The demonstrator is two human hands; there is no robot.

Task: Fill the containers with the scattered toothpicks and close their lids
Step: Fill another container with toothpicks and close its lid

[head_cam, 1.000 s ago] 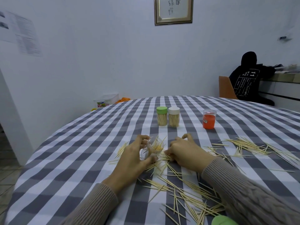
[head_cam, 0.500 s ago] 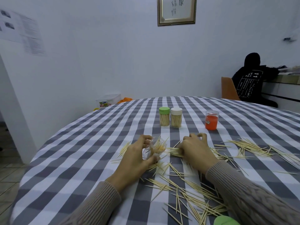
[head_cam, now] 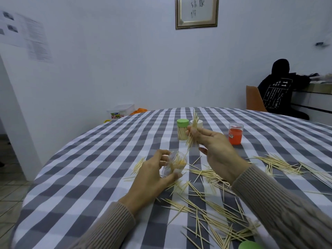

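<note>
My left hand (head_cam: pixel 150 178) grips a clear open container (head_cam: pixel 173 165), tilted and partly filled with toothpicks, just above the checked tablecloth. My right hand (head_cam: pixel 215 150) is raised over the table and pinches a bundle of toothpicks (head_cam: pixel 192 131) that hangs above the container's mouth. Many scattered toothpicks (head_cam: pixel 212 209) lie in front of me, with another heap (head_cam: pixel 280 163) to the right. Further back stand a filled container with a green lid (head_cam: pixel 182 129), a white-lidded one (head_cam: pixel 199 124) partly hidden by the bundle, and a clear container holding something orange (head_cam: pixel 235 133). A loose green lid (head_cam: pixel 250 245) shows at the bottom edge.
The round table (head_cam: pixel 80 177) with its grey and white checked cloth fills the view. Its left edge drops to a tiled floor. A person in a black hooded top (head_cam: pixel 280 90) sits on an orange chair at the back right. A plastic box (head_cam: pixel 121 110) lies behind the table.
My right hand lifted off the table with a bundle of toothpicks and brought it above the container. My left hand kept its hold on the container.
</note>
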